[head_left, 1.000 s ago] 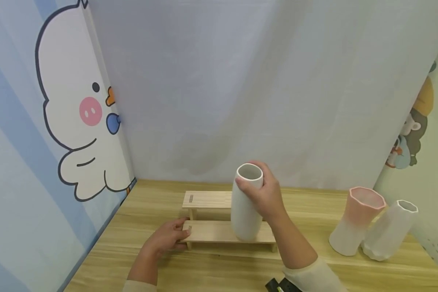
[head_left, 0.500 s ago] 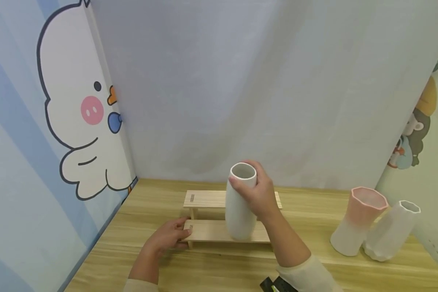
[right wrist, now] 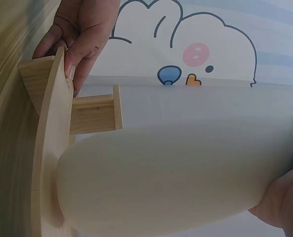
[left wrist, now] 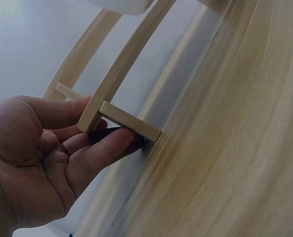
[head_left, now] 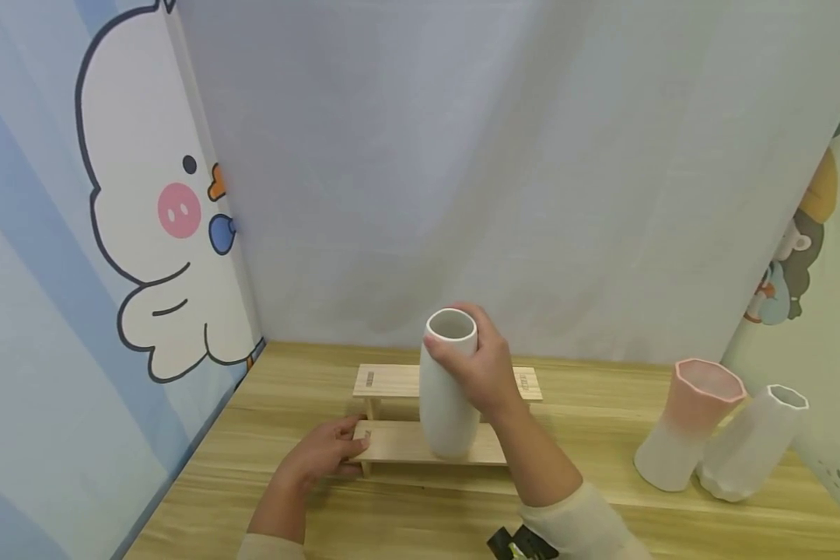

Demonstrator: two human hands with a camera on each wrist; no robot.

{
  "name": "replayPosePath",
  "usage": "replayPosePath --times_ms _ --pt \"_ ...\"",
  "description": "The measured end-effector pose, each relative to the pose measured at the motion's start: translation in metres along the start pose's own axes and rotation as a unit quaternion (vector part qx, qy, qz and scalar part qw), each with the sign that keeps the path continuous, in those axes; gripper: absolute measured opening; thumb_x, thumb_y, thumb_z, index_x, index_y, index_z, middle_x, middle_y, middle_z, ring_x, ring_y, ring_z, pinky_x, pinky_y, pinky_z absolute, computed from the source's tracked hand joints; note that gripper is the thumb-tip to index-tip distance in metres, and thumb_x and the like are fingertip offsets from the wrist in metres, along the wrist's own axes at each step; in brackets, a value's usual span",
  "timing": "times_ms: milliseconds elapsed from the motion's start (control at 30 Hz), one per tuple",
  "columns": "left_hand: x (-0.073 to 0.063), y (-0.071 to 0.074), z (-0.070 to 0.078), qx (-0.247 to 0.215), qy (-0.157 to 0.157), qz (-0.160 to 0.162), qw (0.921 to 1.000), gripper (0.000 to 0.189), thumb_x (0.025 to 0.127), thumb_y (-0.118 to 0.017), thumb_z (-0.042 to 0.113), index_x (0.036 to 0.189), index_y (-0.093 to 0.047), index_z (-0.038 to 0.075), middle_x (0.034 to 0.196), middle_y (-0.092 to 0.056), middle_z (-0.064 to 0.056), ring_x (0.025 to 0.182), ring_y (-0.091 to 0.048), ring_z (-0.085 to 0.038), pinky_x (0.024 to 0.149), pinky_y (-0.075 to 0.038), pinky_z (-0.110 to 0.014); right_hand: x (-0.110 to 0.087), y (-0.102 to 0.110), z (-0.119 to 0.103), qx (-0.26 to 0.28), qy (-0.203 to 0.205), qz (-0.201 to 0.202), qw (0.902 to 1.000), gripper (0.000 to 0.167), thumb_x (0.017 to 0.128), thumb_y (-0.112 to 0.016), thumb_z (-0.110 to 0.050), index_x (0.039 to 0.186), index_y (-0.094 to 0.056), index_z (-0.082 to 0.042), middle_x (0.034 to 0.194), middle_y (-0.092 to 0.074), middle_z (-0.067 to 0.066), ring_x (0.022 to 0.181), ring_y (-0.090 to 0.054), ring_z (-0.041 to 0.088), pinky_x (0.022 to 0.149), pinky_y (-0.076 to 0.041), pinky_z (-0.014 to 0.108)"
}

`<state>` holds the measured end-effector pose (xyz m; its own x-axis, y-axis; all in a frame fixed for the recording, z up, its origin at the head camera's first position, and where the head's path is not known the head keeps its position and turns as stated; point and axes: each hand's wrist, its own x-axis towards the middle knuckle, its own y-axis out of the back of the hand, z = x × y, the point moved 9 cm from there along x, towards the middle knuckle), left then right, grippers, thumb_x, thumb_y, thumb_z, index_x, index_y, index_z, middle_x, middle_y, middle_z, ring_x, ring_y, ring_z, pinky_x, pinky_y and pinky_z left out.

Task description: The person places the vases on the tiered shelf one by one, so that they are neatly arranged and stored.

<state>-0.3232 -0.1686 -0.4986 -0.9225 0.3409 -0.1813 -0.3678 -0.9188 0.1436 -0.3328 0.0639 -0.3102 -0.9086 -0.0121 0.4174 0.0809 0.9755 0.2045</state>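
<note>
A tall white vase (head_left: 449, 404) stands upright over the lower tier of a two-step wooden display shelf (head_left: 392, 441), its base right at the board in the right wrist view. Near the rim, my right hand (head_left: 481, 364) grips the vase, thumb in front and fingers round the far side. My left hand (head_left: 325, 451) holds the left end of the lower board. In the left wrist view the thumb lies on top of that board and the fingers curl beneath, beside the short leg (left wrist: 131, 122). The vase hides the middle of the upper tier (head_left: 388, 381).
To the right, a pink-and-white vase (head_left: 689, 424) and a faceted white vase (head_left: 752, 443) stand close together on the wooden table (head_left: 588, 435). A grey curtain (head_left: 497, 171) hangs behind. Near the right sleeve lies a black object (head_left: 521, 542) at the lower edge.
My right hand has carried the white vase leftward along the lower tier, uncovering the right end of the upper tier. The left hand keeps its hold on the shelf.
</note>
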Motion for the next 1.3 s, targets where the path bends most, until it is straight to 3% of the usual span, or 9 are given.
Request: replayPosePath --times_ms 333,567,933,1300 --pt "0.000 0.001 -0.001 0.002 0.006 0.008 1.0000 0.070 0.097 -0.063 0.020 0.152 -0.027 -0.006 0.145 -0.042 -0.034 0.114 -0.063 -0.036 0.084 -0.060 -0.045 0.001 -0.014 -0.005 0.007 0.002 -0.010 0.9999 0.048 0.080 -0.077 -0.038 0.123 -0.058 -0.026 0.102 -0.067 0.006 0.089 -0.064 0.025 0.068 -0.058 0.040" --pt "-0.002 0.002 -0.001 0.012 0.015 0.019 0.9996 0.067 0.097 -0.063 0.021 0.151 -0.032 -0.002 0.150 -0.031 -0.037 0.125 -0.053 -0.042 0.084 -0.060 -0.046 0.003 -0.026 -0.006 0.018 0.001 -0.017 0.9997 0.047 0.080 -0.077 -0.039 0.122 -0.059 -0.027 0.102 -0.067 0.005 0.089 -0.065 0.024 0.066 -0.058 0.039" --pt "-0.001 0.004 -0.001 0.024 0.014 0.030 0.9992 0.065 0.096 -0.064 0.024 0.151 -0.035 0.002 0.152 -0.026 -0.037 0.129 -0.049 -0.045 0.083 -0.061 -0.046 0.003 -0.039 -0.009 0.029 0.001 -0.025 0.9993 0.047 0.081 -0.077 -0.040 0.122 -0.058 -0.029 0.103 -0.067 0.004 0.090 -0.065 0.023 0.067 -0.058 0.040" --pt "0.000 0.004 0.000 0.019 0.008 0.024 0.9995 0.066 0.096 -0.064 0.023 0.151 -0.035 0.000 0.152 -0.022 -0.039 0.131 -0.045 -0.047 0.084 -0.060 -0.044 0.006 -0.052 -0.009 0.034 0.015 -0.033 0.9988 0.048 0.080 -0.078 -0.038 0.123 -0.059 -0.026 0.102 -0.068 0.004 0.089 -0.065 0.023 0.067 -0.059 0.039"
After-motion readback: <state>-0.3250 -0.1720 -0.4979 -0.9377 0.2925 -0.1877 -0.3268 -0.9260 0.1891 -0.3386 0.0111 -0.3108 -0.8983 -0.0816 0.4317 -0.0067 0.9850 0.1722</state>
